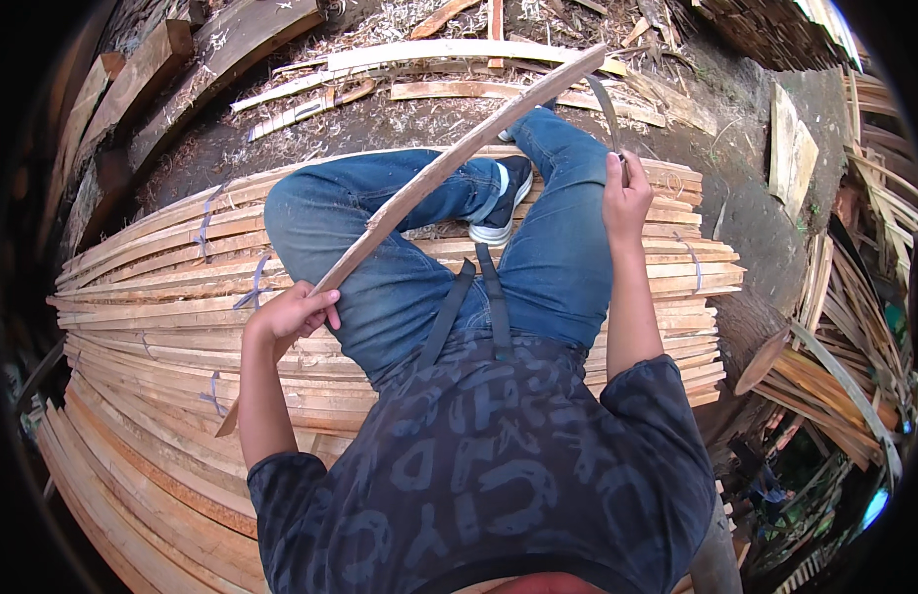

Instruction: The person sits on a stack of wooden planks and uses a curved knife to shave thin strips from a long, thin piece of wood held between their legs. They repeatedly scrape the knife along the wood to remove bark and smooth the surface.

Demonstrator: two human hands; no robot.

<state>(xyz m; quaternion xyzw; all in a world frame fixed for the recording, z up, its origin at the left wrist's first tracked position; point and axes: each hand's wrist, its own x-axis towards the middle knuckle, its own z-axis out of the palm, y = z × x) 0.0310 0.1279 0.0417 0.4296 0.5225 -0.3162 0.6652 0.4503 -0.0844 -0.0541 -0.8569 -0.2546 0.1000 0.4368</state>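
Note:
My left hand [297, 309] is closed round a long, rough wooden strip [459, 150]. The strip slants across my left thigh, its far end up and to the right beyond my knees, its near end showing behind my left forearm. In my right hand [627, 193], above the right thigh, is a curved blade [606, 107], a sickle or similar knife. Its handle is mostly hidden by my fingers. The blade rises from my fist toward the far end of the strip; whether they touch I cannot tell.
I sit on stacked bundles of wooden strips [162, 307], tied with bluish bands [251, 284]. Beyond my feet, cut pieces [459, 89] lie among shavings. Thick beams [221, 69] stand far left; a split slab [791, 153] and scrap wood [855, 327] lie to the right.

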